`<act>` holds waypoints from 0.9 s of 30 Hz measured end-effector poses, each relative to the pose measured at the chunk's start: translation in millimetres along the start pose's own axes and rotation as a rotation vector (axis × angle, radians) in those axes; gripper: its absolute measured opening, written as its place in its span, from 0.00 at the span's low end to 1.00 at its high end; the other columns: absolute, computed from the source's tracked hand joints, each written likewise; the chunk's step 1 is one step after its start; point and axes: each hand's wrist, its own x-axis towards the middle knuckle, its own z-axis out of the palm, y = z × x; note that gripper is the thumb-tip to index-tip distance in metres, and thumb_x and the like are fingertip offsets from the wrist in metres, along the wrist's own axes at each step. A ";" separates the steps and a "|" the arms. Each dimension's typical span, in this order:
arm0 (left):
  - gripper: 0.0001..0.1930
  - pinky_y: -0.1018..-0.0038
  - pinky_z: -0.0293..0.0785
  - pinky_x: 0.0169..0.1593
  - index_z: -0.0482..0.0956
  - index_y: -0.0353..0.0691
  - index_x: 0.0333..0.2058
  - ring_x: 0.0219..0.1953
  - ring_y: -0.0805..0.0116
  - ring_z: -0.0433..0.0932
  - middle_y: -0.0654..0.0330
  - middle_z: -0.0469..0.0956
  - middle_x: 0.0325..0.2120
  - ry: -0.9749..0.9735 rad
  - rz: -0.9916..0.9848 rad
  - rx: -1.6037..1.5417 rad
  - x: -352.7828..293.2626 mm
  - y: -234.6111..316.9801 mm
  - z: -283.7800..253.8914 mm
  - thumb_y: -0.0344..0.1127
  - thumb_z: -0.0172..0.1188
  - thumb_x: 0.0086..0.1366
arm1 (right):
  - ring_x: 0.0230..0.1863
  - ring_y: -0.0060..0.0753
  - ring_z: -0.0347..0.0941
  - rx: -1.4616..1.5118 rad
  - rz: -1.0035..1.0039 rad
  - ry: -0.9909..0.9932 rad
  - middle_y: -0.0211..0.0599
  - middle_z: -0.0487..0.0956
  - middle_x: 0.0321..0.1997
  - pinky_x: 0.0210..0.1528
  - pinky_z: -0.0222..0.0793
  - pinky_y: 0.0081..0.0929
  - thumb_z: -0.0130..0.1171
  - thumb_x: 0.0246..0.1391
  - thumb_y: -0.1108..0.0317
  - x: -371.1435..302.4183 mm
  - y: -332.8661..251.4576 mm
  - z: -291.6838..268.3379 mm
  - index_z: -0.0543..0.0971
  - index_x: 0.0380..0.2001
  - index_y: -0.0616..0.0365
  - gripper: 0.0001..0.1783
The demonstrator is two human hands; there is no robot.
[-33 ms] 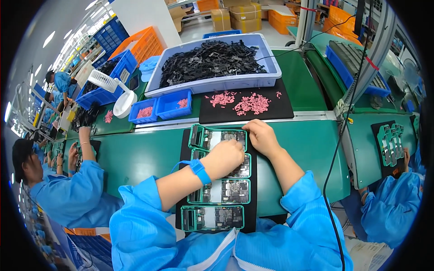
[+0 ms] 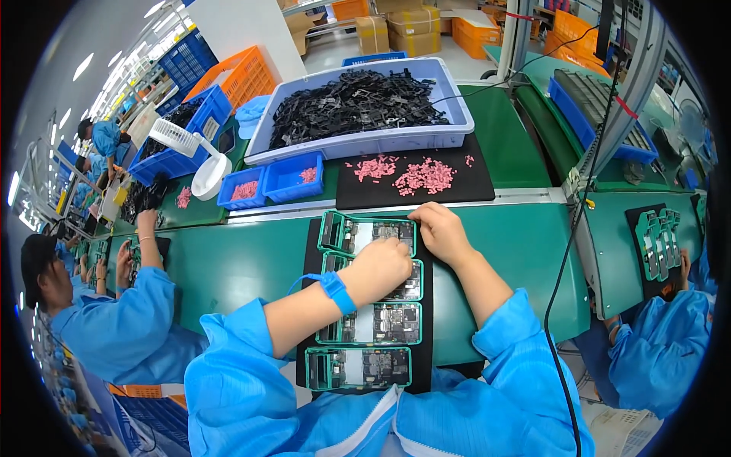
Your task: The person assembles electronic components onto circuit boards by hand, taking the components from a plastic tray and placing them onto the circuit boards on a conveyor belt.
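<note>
Several green-rimmed phone housings [image 2: 363, 365] with exposed circuit boards lie in a column on a black mat [image 2: 424, 293] before me. My left hand [image 2: 378, 268], with a blue strap on its wrist, reaches across the upper two. Its fingers are bent together over the board of the farthest phone housing [image 2: 343, 234]; whatever they pinch is hidden beneath them. At that housing's far right corner, my right hand [image 2: 440, 231] has curled fingers closed on the rim.
Beyond the belt stand a tub [image 2: 449, 139] of black parts and small blue bins [image 2: 285, 186]. Pink pieces [image 2: 426, 177] lie on a dark mat. A white fan [image 2: 209, 179] stands left. A black cable [image 2: 560, 305] hangs at right. Co-workers [image 2: 122, 320] sit either side.
</note>
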 end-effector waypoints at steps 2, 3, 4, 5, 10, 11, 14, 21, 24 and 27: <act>0.03 0.68 0.75 0.38 0.76 0.39 0.20 0.34 0.61 0.75 0.58 0.74 0.26 0.068 -0.007 -0.003 -2.5 5.9 0.2 0.30 0.56 0.47 | 0.36 0.47 0.75 0.000 0.007 0.002 0.41 0.77 0.32 0.39 0.72 0.36 0.52 0.41 0.83 -1.5 0.6 -0.5 0.78 0.30 0.60 0.11; 0.03 0.68 0.74 0.37 0.76 0.39 0.20 0.33 0.61 0.74 0.58 0.74 0.25 0.081 -0.019 -0.020 -5.1 7.5 2.0 0.30 0.56 0.47 | 0.36 0.47 0.75 0.002 0.016 -0.001 0.41 0.77 0.32 0.39 0.72 0.36 0.52 0.42 0.83 -1.5 0.2 0.1 0.78 0.30 0.60 0.11; 0.03 0.68 0.74 0.37 0.76 0.39 0.20 0.32 0.61 0.74 0.57 0.73 0.25 0.071 -0.032 -0.038 -7.3 8.6 3.9 0.30 0.56 0.47 | 0.36 0.46 0.75 -0.001 0.010 0.000 0.41 0.77 0.32 0.39 0.72 0.36 0.52 0.42 0.83 -1.1 -0.3 0.6 0.78 0.30 0.60 0.11; 0.03 0.68 0.74 0.37 0.76 0.39 0.20 0.32 0.61 0.74 0.57 0.73 0.24 0.061 -0.047 -0.058 -10.0 10.0 5.4 0.30 0.56 0.47 | 0.36 0.46 0.75 -0.002 0.003 -0.002 0.41 0.77 0.32 0.39 0.72 0.36 0.52 0.42 0.83 -1.2 -1.7 1.8 0.78 0.30 0.60 0.11; 0.04 0.65 0.74 0.40 0.78 0.36 0.23 0.34 0.56 0.76 0.54 0.74 0.26 0.010 -0.034 -0.187 -15.2 1.5 2.3 0.30 0.58 0.48 | 0.36 0.47 0.75 -0.044 0.148 0.114 0.44 0.77 0.33 0.39 0.72 0.37 0.55 0.47 0.79 12.9 7.1 8.3 0.78 0.32 0.61 0.07; 0.05 0.65 0.74 0.40 0.78 0.36 0.24 0.33 0.56 0.76 0.54 0.74 0.26 -0.008 -0.018 -0.226 -16.5 -2.1 -1.3 0.31 0.58 0.50 | 0.36 0.48 0.75 -0.093 0.177 0.091 0.44 0.77 0.33 0.39 0.71 0.38 0.57 0.47 0.76 20.9 13.4 7.7 0.78 0.31 0.60 0.06; 0.07 0.63 0.74 0.40 0.79 0.36 0.28 0.33 0.54 0.76 0.53 0.74 0.26 -0.058 -0.079 -0.325 -30.4 -12.2 -21.2 0.34 0.60 0.54 | 0.37 0.49 0.74 -0.279 0.167 -0.016 0.44 0.76 0.31 0.40 0.71 0.41 0.59 0.47 0.73 36.8 31.3 11.3 0.77 0.29 0.58 0.04; 0.05 0.63 0.74 0.38 0.80 0.37 0.28 0.33 0.54 0.76 0.54 0.75 0.26 0.116 -0.266 -0.316 -71.8 -39.3 -133.2 0.32 0.62 0.53 | 0.40 0.50 0.74 -0.612 0.040 -0.335 0.49 0.76 0.33 0.43 0.71 0.42 0.54 0.43 0.76 61.8 39.7 8.4 0.74 0.28 0.62 0.05; 0.04 0.61 0.74 0.37 0.81 0.39 0.26 0.32 0.51 0.77 0.53 0.76 0.25 0.208 -0.261 -0.276 -45.4 -70.6 -143.2 0.31 0.59 0.53 | 0.39 0.51 0.74 -0.618 0.024 -0.303 0.50 0.75 0.33 0.42 0.71 0.43 0.52 0.45 0.76 61.2 41.2 3.9 0.74 0.29 0.63 0.05; 0.05 0.60 0.74 0.39 0.81 0.38 0.25 0.33 0.51 0.78 0.52 0.78 0.27 0.188 -0.186 -0.308 4.1 -112.0 -100.6 0.31 0.58 0.52 | 0.38 0.52 0.73 -0.555 0.113 -0.287 0.50 0.75 0.33 0.42 0.71 0.43 0.52 0.46 0.76 51.4 23.2 -3.0 0.74 0.28 0.63 0.04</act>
